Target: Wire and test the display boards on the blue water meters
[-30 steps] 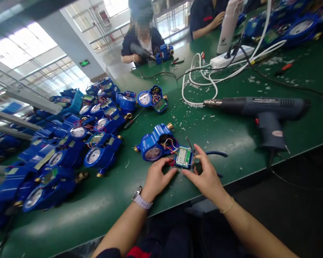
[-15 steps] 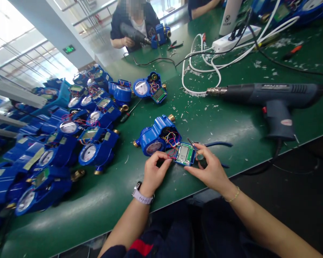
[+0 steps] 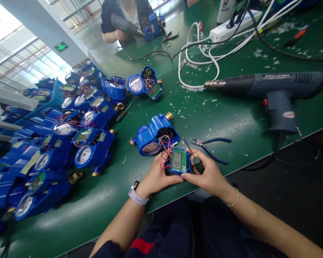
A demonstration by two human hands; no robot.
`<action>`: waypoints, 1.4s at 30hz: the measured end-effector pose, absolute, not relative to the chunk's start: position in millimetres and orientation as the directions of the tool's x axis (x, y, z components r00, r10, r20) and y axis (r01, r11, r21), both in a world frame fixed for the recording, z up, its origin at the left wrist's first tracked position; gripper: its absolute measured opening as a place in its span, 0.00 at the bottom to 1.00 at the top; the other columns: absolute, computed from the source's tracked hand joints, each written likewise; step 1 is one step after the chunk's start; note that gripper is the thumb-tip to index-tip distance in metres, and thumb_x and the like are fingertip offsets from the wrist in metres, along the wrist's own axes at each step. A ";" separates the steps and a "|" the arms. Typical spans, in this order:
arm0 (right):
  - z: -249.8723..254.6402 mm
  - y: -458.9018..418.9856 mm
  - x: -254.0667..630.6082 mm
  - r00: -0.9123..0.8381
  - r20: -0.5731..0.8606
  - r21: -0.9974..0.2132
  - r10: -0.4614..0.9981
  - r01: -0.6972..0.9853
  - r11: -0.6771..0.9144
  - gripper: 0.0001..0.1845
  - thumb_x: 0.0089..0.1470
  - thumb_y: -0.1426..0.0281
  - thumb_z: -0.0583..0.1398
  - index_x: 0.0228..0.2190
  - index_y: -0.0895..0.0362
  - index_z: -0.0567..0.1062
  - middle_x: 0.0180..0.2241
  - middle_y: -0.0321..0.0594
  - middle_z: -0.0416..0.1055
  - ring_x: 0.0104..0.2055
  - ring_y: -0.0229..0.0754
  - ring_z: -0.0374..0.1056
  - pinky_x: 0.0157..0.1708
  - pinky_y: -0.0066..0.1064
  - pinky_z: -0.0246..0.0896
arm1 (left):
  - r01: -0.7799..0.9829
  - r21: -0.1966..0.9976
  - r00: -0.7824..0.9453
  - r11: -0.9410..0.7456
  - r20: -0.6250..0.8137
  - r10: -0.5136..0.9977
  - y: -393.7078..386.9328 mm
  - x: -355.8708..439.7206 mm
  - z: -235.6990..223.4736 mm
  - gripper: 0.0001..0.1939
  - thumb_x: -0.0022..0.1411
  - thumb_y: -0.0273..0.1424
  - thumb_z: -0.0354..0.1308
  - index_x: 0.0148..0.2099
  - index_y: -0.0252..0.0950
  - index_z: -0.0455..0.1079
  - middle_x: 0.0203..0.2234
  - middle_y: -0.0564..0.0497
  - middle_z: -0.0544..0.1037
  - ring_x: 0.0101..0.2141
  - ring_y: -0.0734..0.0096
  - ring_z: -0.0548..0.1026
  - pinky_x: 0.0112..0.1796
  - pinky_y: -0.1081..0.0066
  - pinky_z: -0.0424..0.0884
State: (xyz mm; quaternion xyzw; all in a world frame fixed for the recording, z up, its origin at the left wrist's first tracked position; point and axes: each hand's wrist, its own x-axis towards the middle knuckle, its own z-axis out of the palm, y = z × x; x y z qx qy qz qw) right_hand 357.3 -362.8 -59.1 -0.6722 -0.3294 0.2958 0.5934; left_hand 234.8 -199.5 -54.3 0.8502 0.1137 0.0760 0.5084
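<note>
A green circuit board with a small grey display (image 3: 178, 159), set in a blue housing, is held between my two hands. My left hand (image 3: 157, 175) grips its left side and lower edge, with the thumb along the bottom. My right hand (image 3: 208, 171) holds the right lower corner and also a screwdriver (image 3: 197, 163) with a dark green handle, its shaft pointing up and left. Red, yellow and other thin wires (image 3: 165, 145) run from the board into an opened blue water meter (image 3: 153, 138), which lies just beyond my left hand.
Cutting pliers (image 3: 208, 144) lie right of my hands. A heat gun (image 3: 274, 87) rests at the right, near a power strip (image 3: 234, 27) and cables. Several blue meters (image 3: 94, 148) crowd the left. Another screwdriver (image 3: 121, 115) lies beside them. Across the table a person (image 3: 126, 21) holds a heat gun.
My left hand has shifted from pinching the wires to gripping the board's housing. The board has moved slightly left and down, and the pliers are now uncovered.
</note>
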 end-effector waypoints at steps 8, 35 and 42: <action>-55.0 -367.5 358.4 0.510 0.080 -0.968 0.857 0.244 -0.054 0.16 0.47 0.63 0.67 0.31 0.54 0.66 0.53 0.49 0.69 0.52 0.50 0.70 0.49 0.40 0.67 | 0.133 0.986 0.986 -0.100 -0.122 0.111 -188.7 236.2 -50.3 0.46 0.46 0.43 0.73 0.64 0.37 0.59 0.57 0.40 0.69 0.58 0.49 0.69 0.59 0.54 0.65; -11.9 -442.0 380.5 0.371 0.175 -0.740 0.912 0.660 -0.126 0.12 0.58 0.69 0.59 0.45 0.49 0.74 0.37 0.36 0.78 0.35 0.40 0.77 0.32 0.23 0.72 | -0.063 0.929 0.994 -0.364 0.092 0.064 -182.0 230.7 -62.4 0.43 0.53 0.40 0.69 0.65 0.39 0.53 0.57 0.39 0.65 0.57 0.51 0.66 0.60 0.52 0.62; -2.0 -435.1 386.7 0.202 0.185 -0.719 0.962 0.695 -0.008 0.18 0.59 0.76 0.56 0.49 0.50 0.71 0.40 0.35 0.77 0.40 0.35 0.75 0.39 0.21 0.70 | -0.095 0.890 0.990 -0.446 0.130 0.047 -175.4 227.0 -69.7 0.46 0.51 0.44 0.69 0.65 0.40 0.50 0.55 0.40 0.65 0.57 0.51 0.66 0.59 0.51 0.62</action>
